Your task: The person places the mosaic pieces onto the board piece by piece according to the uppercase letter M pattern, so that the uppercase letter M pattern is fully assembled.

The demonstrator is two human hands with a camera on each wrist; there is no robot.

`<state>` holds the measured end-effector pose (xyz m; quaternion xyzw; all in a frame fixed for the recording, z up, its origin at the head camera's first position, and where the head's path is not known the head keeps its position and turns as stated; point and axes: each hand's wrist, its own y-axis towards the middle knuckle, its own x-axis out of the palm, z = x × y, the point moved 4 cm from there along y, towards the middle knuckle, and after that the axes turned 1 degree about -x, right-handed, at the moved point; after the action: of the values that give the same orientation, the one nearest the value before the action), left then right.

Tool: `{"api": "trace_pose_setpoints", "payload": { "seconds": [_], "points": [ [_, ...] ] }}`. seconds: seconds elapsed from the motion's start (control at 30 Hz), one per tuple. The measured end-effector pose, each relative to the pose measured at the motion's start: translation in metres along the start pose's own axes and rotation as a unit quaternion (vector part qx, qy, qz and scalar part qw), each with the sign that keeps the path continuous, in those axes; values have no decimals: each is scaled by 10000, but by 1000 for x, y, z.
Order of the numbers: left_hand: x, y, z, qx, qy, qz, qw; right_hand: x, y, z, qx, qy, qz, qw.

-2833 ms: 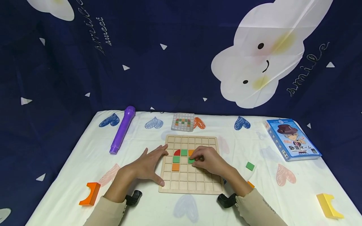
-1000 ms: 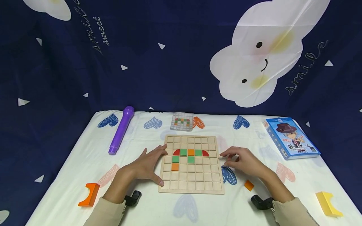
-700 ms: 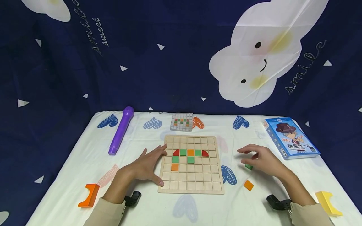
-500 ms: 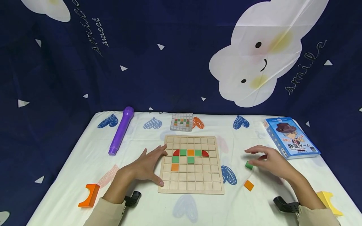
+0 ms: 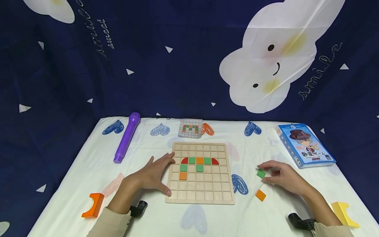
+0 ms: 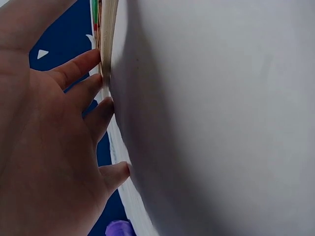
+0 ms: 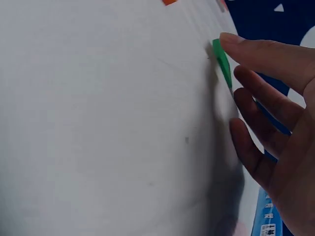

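Note:
A wooden grid board (image 5: 204, 196) lies mid-table with red, green and orange pieces in its squares, among them an orange tile (image 5: 183, 176) at the left. My left hand (image 5: 152, 174) is spread at the board's left edge, thumb at the lower corner and fingers at the upper side; the left wrist view shows fingertips against the board's edge. To the right, my right hand (image 5: 281, 177) holds a loose green tile (image 5: 261, 173) between thumb and index finger, the tile flat on the cloth. In the right wrist view the thumb touches the green tile (image 7: 222, 61).
A loose orange tile (image 5: 260, 195) lies nearer me. Behind the board is a small pattern card (image 5: 190, 128). Around stand a purple microphone-shaped stick (image 5: 127, 137), a blue game box (image 5: 306, 145), an orange arch block (image 5: 93, 205) and a yellow arch block (image 5: 344, 214).
My right hand has left the board, where a green tile and a red piece now show at the row's right, and has moved right and down to the loose green tile. The left hand stays put.

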<state>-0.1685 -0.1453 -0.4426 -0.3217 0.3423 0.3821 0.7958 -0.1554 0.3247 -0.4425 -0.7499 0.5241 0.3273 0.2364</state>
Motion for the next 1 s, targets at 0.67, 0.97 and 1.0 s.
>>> {"api": "trace_pose_setpoints", "payload": {
  "seconds": [0.67,0.97,1.0],
  "points": [
    [0,-1,1,33,18,89,10000,7,2,2,233,-170,-62,9996],
    [-2,-2,3,120,-27,105,9999,-1,5,-4,138,-198,-81,9997],
    [-2,-2,3,115,-30,108,9999,-2,5,-5,107,-185,-62,9998]
  ]
}}
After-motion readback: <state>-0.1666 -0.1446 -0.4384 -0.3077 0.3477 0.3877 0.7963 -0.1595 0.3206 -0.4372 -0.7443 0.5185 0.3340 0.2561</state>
